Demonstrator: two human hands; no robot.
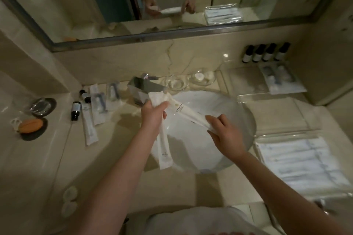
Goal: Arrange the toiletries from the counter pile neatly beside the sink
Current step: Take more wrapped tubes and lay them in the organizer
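Over the white sink basin [200, 149], my left hand [152, 112] grips a bundle of long white toiletry packets [164, 150], one hanging down toward me. My right hand [223, 131] pinches the lower end of another white printed packet [188, 113] that slants up to my left hand. On the counter left of the sink lie a white packet [88, 126], two clear-wrapped kits [98, 105], and two small dark bottles [75, 110].
A steel faucet [142, 87] stands behind the basin, with two glass dishes [176, 84] beside it. Several dark bottles [265, 53] line the back right wall. A clear tray of folded towels [298, 160] sits at right. Soap dishes [33, 126] sit at far left.
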